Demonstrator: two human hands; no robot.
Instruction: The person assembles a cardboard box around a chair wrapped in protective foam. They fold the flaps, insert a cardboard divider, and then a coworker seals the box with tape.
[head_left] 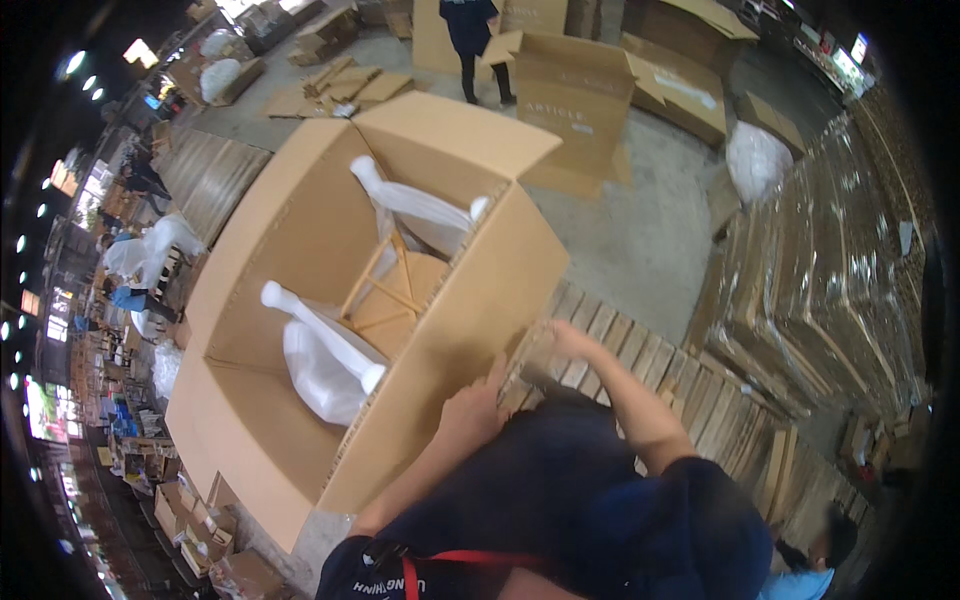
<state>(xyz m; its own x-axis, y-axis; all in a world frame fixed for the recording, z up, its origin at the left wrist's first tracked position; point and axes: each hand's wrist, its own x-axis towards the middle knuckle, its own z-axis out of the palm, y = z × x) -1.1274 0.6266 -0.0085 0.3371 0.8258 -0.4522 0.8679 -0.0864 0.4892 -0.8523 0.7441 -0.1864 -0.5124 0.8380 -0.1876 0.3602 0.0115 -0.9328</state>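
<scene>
A large cardboard box stands in front of me with its top flaps spread outward. Inside it is a wooden chair-like frame with light-brown bars. White foam-wrapped legs rise around that frame, and more white foam wrap fills the far side. My left hand is by the box's near wall, one finger stretched out along it. Just right of it, my right hand is closed at a blurred, brownish, partly see-through piece beside the box; its kind cannot be made out.
Wooden slats run beside the box on the right. A tall stack of film-wrapped cartons stands farther right. Beyond are an upright open carton, flattened cardboard and a standing person. Another person is at lower right.
</scene>
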